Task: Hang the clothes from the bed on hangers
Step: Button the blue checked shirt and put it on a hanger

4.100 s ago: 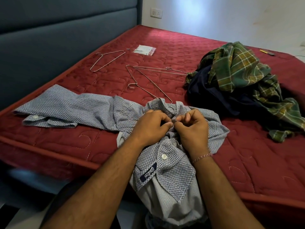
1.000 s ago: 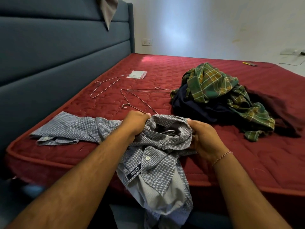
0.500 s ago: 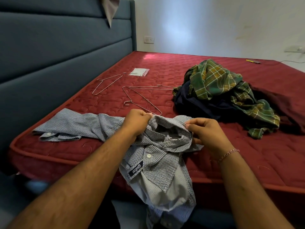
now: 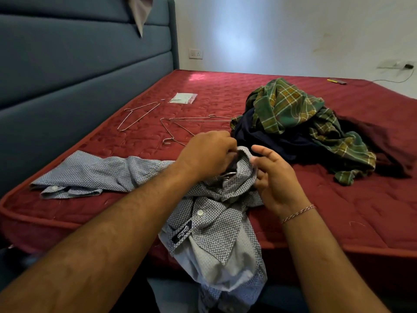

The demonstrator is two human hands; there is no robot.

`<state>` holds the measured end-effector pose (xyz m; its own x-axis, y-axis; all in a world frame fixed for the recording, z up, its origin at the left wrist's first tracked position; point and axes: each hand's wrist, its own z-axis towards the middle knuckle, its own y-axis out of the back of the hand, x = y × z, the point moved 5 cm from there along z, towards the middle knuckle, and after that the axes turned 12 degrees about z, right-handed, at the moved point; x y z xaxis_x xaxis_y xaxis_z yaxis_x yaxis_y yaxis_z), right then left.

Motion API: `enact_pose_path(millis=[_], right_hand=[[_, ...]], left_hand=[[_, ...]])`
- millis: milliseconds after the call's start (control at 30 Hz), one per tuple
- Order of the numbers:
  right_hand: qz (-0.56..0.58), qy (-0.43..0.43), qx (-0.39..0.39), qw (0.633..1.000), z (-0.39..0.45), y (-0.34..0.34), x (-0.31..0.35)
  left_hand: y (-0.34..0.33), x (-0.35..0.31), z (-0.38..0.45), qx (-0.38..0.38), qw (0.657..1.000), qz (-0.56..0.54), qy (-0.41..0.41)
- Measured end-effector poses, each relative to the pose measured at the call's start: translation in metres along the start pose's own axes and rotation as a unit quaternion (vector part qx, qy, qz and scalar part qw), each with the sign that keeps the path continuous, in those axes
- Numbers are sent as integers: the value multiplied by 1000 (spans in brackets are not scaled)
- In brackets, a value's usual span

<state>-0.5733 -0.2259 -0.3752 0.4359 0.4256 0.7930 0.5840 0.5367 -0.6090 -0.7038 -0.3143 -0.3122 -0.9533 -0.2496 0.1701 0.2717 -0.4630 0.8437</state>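
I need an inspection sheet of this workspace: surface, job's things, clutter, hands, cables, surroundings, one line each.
Surface: red quilted mattress, no sheet.
Job's things: blue checked shirt draped over the near edge, a metal hanger partly inside its collar; three wire hangers bare on the mattress; green plaid shirt on a dark clothes pile.
Clutter: small plastic packet; yellow-tipped item at the far edge.
Hands: left hand grips the collar; right hand loose-fingered, touching the collar.
Cables: one thin cable to a wall socket.
Surroundings: blue padded headboard; white wall.
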Motion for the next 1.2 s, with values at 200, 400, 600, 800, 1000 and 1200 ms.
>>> enact_pose_path(millis=[200, 400, 600, 800, 1000, 1200], right_hand=[[-75, 63, -67, 993, -11, 6, -8], [215, -39, -50, 974, -6, 4, -23], [86, 101, -121, 984, -14, 17, -28], [-352, 276, -92, 890, -15, -15, 9], [-389, 156, -81, 904, 8, -8, 3], [-449, 253, -113, 850, 7, -14, 27]], left_hand=[[-17, 12, -8, 16, 995, -27, 96], [-21, 14, -12, -17, 993, 19, 112], [-15, 27, -10, -49, 989, -4, 142], [-13, 29, -12, -40, 990, -1, 135], [-12, 33, -16, -10, 994, -58, 89], [-14, 48, -43, 160, 976, -135, -64]])
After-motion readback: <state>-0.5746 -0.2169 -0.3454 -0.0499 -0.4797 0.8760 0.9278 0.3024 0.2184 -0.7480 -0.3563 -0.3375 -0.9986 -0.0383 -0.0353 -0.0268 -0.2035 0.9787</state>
